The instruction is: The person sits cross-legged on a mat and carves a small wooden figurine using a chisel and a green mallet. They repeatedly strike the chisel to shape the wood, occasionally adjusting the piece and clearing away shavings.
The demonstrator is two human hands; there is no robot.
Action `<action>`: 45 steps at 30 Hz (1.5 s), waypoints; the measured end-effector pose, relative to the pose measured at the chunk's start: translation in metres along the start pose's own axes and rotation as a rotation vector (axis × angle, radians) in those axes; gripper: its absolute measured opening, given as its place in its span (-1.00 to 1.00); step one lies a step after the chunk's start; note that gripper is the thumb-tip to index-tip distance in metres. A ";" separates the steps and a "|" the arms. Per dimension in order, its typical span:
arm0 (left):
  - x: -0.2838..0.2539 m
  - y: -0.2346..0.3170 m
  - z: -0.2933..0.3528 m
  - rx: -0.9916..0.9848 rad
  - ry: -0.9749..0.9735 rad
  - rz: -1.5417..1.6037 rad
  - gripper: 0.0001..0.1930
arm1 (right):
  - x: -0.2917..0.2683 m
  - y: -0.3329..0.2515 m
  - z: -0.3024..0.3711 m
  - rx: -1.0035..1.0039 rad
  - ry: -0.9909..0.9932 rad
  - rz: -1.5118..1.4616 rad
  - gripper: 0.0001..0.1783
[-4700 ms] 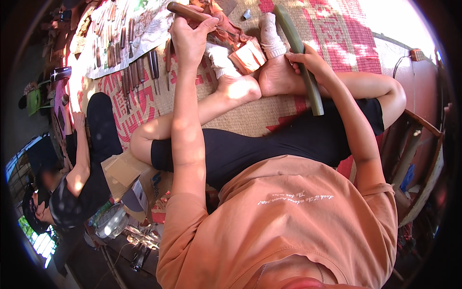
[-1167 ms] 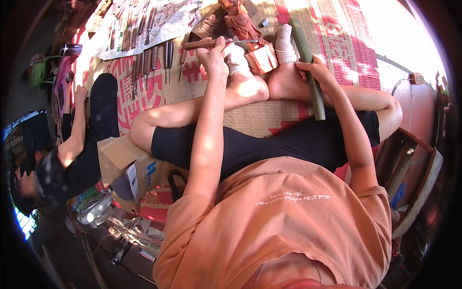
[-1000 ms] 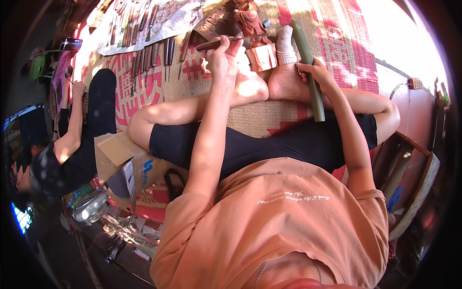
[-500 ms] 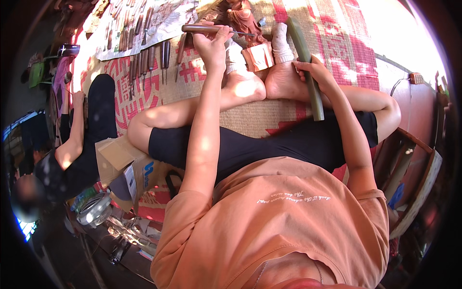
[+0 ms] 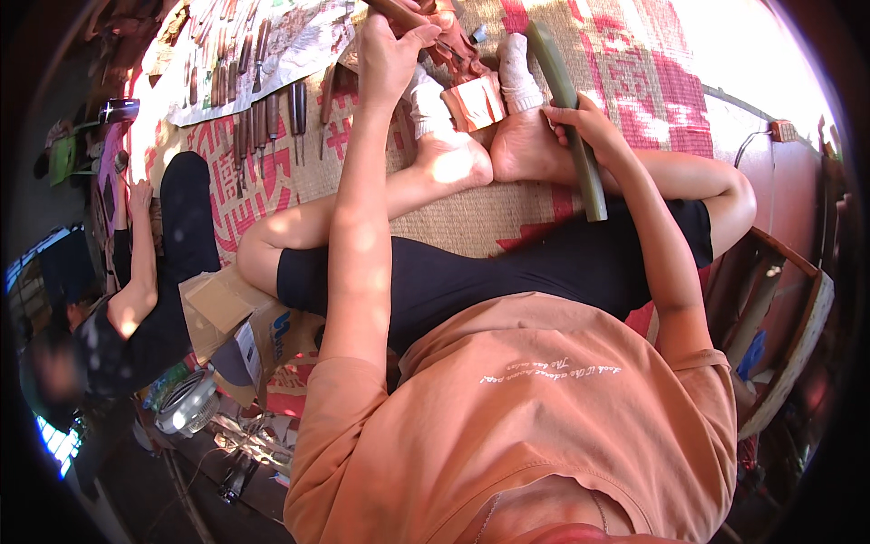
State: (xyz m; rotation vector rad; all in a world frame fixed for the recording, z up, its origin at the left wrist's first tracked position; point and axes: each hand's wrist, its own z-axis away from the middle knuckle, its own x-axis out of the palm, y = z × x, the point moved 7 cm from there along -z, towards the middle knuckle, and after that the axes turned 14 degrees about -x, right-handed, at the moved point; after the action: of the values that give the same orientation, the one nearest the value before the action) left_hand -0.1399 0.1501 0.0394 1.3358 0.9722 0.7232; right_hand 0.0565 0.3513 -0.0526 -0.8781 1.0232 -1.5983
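My left hand is closed around the brown wooden handle of a carving tool, at the top edge of the view. The tool's blade tip cannot be made out against the reddish-brown carved wooden figure just right of the hand. The figure's squared base is wedged between my two feet, which wear toe-end socks. In my right hand is a long, slightly curved greenish stick, gripped near its middle and held apart from the figure.
Several wooden-handled carving tools lie on a pale sheet and the woven mat at the far left. A cardboard box stands by my left knee. Another person's arm is at left. A wooden crate sits at right.
My left hand has moved up and slightly left with the carving tool, whose handle has turned from level to slanting. My right hand still grips the stick, almost unmoved.
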 end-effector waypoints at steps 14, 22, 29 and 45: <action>0.000 -0.006 -0.034 -0.302 -0.097 0.098 -0.75 | -0.005 0.007 -0.004 -0.006 0.002 -0.003 -0.77; -0.012 -0.042 -0.039 -0.385 -0.121 0.197 -0.78 | 0.002 0.003 -0.001 0.015 0.013 -0.017 -0.75; -0.028 -0.045 -0.011 -0.253 -0.086 0.785 -0.80 | -0.005 0.007 -0.003 0.004 0.008 -0.027 -0.77; 0.004 -0.008 -0.010 -0.052 -0.029 0.052 -0.65 | -0.005 0.009 -0.005 -0.010 -0.016 -0.028 -0.77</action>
State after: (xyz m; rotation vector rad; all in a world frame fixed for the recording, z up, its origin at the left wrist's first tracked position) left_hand -0.1484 0.1569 0.0310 1.3268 0.8921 0.7619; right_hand 0.0566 0.3557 -0.0633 -0.9138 1.0122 -1.6085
